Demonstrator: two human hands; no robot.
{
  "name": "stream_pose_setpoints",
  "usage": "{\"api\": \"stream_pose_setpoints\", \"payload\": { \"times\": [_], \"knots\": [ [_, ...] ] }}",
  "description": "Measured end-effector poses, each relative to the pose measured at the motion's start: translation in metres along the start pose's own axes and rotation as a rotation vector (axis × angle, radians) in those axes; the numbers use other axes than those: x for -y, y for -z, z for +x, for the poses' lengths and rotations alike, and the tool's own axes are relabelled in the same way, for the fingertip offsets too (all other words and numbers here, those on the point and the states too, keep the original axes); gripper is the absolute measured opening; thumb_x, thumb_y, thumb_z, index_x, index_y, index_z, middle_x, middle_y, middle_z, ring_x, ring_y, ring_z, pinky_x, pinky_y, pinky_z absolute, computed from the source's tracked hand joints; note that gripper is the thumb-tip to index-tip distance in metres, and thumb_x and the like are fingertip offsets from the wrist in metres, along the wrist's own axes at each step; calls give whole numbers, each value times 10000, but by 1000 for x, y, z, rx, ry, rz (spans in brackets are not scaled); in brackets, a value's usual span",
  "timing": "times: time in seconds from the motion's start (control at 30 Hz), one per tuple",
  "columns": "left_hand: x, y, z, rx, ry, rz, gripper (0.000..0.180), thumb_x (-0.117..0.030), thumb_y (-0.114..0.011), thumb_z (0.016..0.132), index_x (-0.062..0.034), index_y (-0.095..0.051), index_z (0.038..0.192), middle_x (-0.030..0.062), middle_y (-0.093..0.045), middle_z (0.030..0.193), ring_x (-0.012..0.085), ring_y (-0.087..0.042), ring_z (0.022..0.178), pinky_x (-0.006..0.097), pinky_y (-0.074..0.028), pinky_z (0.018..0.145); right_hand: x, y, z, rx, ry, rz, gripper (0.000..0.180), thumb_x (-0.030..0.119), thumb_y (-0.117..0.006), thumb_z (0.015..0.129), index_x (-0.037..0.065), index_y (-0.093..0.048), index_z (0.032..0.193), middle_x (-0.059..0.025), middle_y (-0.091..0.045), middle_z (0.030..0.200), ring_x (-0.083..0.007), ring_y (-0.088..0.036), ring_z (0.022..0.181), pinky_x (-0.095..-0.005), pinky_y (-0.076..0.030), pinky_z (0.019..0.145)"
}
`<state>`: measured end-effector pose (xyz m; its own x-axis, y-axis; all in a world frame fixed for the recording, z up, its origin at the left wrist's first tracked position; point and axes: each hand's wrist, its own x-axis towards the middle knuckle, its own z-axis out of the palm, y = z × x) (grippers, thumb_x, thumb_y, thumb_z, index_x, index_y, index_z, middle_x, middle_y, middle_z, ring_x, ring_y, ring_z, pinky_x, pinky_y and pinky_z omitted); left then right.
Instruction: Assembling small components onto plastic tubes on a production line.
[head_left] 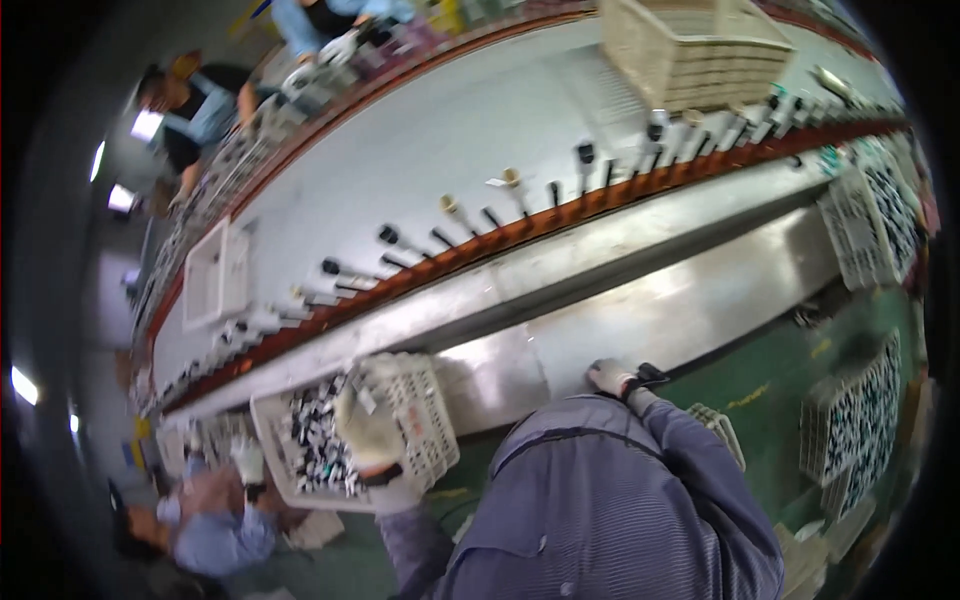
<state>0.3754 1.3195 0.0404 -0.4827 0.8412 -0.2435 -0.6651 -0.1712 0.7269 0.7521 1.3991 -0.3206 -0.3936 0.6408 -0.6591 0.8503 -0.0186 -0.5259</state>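
My left hand point(367, 425), in a pale glove with a dark wristband, is over a white plastic crate point(432, 410) to the left. Motion smears its fingers, and a small whitish piece point(365, 395) shows beside them; whether they grip it I cannot tell. Many small black and white parts point(318, 440) lie in that crate. On the near edge of the metal bench point(500, 370) rests my right hand point(608, 376), also gloved, its fingers curled together. Anything inside them is hidden. A black object point(652, 375) sits by that wrist.
Beyond the bench, a red-brown rail point(480, 245) carries a row of black and cream-tipped pieces. A beige crate point(690, 65) stands on the far surface. Parts fill crates at right point(870, 225). A co-worker point(220, 530) is close on my left; others work across the line.
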Motion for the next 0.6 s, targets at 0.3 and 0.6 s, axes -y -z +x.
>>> {"api": "stream_pose_setpoints", "payload": {
  "times": [0.3, 0.6],
  "knots": [
    [4, -16, 35, 187, 110, -170, 330, -32, -624, 845, -47, -606, 1174, 161, -611, 1150, 249, -626, 978, 434, -482, 941, 17, -25, -17, -11, -49, 134, 393, 337, -525, 863, 49, -681, 1080, -215, -656, 1102, -373, -600, 1085, -419, -456, 951],
    [24, -81, 75, 276, -75, 36, 224, -79, -650, 861, -73, -590, 1077, -10, -555, 834, 101, -515, 710, 294, -463, 760, 1, -18, -17, -120, -35, 151, 343, 325, -516, 847, 79, -717, 977, -193, -693, 969, -364, -646, 954, -418, -494, 844]
  ]
}}
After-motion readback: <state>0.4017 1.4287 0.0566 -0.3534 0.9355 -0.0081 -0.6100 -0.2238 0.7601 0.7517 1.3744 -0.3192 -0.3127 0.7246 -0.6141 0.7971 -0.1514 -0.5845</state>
